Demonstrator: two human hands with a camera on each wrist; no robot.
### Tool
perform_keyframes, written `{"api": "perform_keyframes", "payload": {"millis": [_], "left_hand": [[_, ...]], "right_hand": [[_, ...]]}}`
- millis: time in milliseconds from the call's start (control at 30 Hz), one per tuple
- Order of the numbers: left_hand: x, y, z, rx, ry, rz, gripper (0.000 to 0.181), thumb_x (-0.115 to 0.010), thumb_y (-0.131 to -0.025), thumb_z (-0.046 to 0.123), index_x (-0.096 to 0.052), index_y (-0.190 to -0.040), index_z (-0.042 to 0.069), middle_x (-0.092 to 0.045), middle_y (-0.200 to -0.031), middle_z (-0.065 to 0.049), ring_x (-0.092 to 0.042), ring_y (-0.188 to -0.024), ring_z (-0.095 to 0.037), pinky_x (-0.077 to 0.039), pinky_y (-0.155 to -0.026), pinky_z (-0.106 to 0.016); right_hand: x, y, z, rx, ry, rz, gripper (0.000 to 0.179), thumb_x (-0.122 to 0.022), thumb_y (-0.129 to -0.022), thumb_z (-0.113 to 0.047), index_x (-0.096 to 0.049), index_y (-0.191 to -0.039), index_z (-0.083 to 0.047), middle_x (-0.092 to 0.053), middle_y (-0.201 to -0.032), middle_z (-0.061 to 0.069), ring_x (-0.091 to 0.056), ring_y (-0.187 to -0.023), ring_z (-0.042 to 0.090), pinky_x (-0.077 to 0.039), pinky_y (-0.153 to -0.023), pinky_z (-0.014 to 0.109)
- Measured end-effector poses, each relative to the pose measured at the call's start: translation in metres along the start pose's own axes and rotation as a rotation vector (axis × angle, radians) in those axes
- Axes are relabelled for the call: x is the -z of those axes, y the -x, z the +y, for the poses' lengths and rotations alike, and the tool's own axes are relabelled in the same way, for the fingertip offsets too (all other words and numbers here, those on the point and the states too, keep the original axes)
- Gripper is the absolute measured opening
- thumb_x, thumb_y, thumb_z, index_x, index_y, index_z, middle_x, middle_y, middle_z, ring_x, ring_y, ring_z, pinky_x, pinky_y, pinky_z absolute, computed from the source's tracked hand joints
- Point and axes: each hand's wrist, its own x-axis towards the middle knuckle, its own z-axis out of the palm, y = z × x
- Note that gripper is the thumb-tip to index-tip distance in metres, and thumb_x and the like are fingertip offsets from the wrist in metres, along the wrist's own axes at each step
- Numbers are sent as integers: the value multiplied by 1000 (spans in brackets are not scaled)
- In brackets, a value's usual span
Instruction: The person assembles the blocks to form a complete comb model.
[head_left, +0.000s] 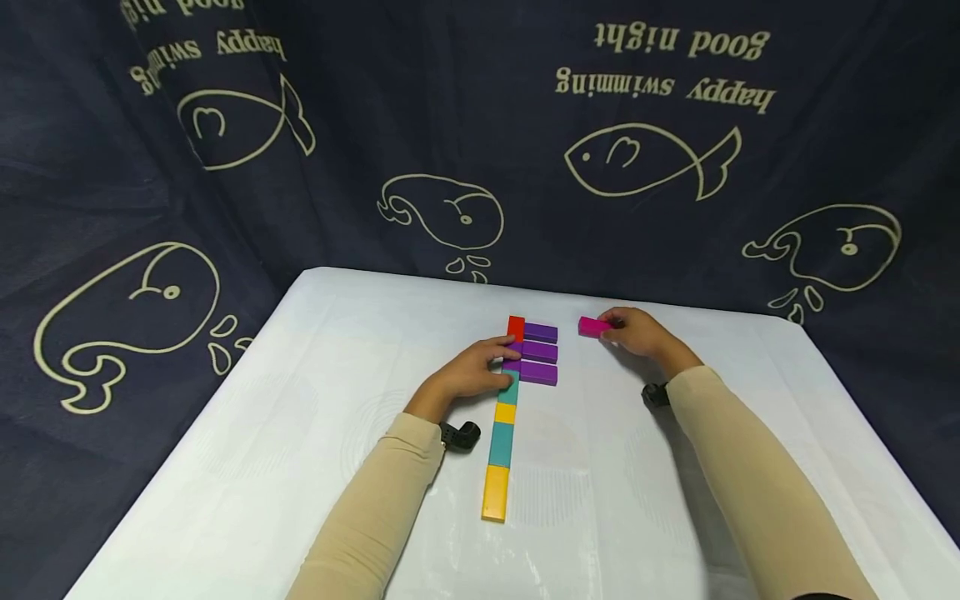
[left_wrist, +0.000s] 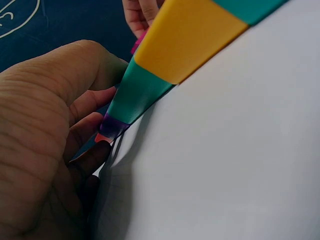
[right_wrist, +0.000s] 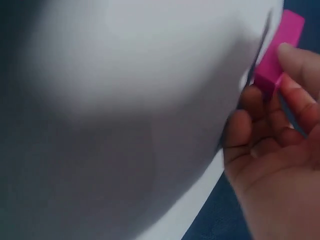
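In the head view a column of blocks runs toward the person: a red block [head_left: 516, 327] at the far end, purple ones, then a teal block [head_left: 508, 390], a small yellow block [head_left: 506, 413], another teal block [head_left: 501, 444] and a longer yellow block [head_left: 495, 493]. Three purple blocks [head_left: 539, 373] stick out rightward from its far part. My left hand [head_left: 472, 367] rests against the column's left side, fingertips over the purple part and thumb at the teal block. To the right of these, my right hand [head_left: 636, 332] pinches a magenta block [right_wrist: 280, 50] between thumb and fingers.
The blocks lie on a white-covered table [head_left: 300, 433]. Behind it hangs a dark blue cloth [head_left: 450, 100] with fish and whale drawings, close to the table's far edge. A small black device [head_left: 461, 436] is worn on each wrist.
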Motion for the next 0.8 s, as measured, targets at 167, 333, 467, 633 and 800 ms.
{"api": "perform_keyframes", "payload": {"millis": [167,333,467,633,800], "left_hand": [[-1,0,1,-5,-2,-3,46,-71,-88,19,-64,-133,12,-37,-157,-1,-30,-145,-26,-26,-117,-44],[0,-1,2,-4,-17,-9,46,-70,-88,20,-64,-134,12,-37,-157,-1,-30,-145,-27,-26,-117,-45],[0,-1,3,-2,-13,-8,47,-70,-88,21,-63,-134,12,-37,-157,-2,-30,-145,-27,-26,-117,-46],[0,0,3,2,-11,-9,47,-69,-88,21,-63,-134,12,-37,-157,-1,-30,-144,-28,-26,-117,-47],[-1,1,3,-4,-19,-7,47,-69,-88,22,-63,-134,12,-37,-157,0,-31,-144,-27,-27,-117,-47]], "right_hand": [[-2,6,-9,46,17,-4,25,-62,-95,-4,-62,-119,3,-61,-110,19,-54,-94,28,-46,-77,35],[-7,13,-22,86,41,2,22,-64,-94,-5,-65,-115,0,-62,-108,16,-55,-89,27,-46,-73,35],[-12,21,-33,126,48,5,20,-66,-92,-6,-67,-112,-3,-63,-105,13,-54,-88,25,-46,-71,34],[-17,34,-49,192,39,9,20,-68,-91,-7,-68,-111,-4,-63,-103,10,-55,-90,25,-48,-69,34],[-23,49,-64,240,35,12,21,-69,-90,-7,-68,-111,-7,-63,-103,7,-56,-92,25,-50,-70,35]]}}
